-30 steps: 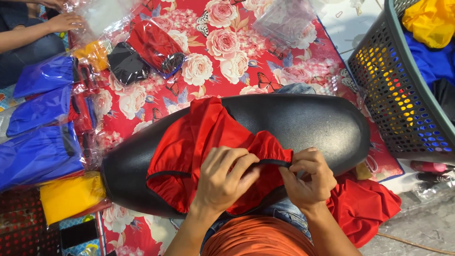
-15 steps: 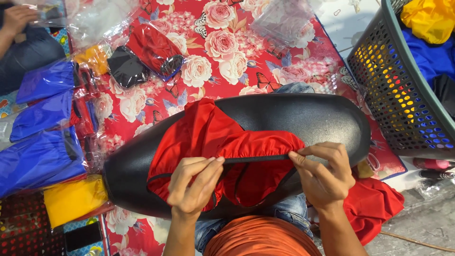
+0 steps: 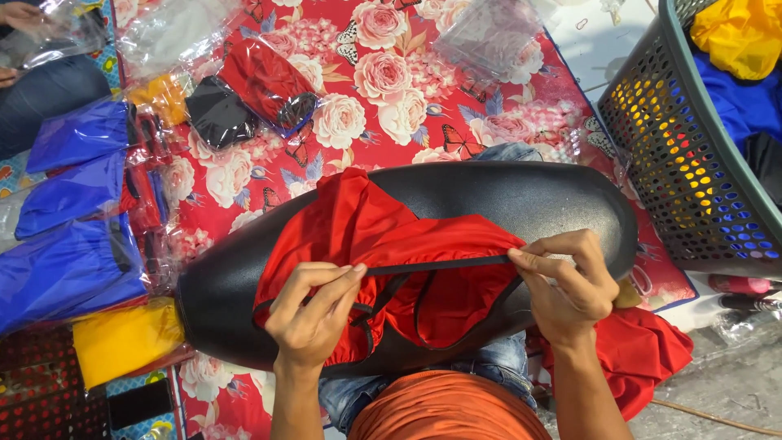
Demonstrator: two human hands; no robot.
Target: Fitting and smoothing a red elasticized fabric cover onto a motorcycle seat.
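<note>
Apart, both hands (image 3: 314, 314) on red cover (image 3: 383, 236)

Cut off and covered

The grey basket (image 3: 692, 171) runs off the right edge; the red cloth (image 3: 391, 244) hides the black seat's (image 3: 521, 195) middle.

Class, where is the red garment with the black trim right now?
In the head view, centre: the red garment lies on the black oval board, its trim stretched between the left hand and right hand.

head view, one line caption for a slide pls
Both hands, left hand and right hand, stretch a red garment's black band over a black seat.
</note>
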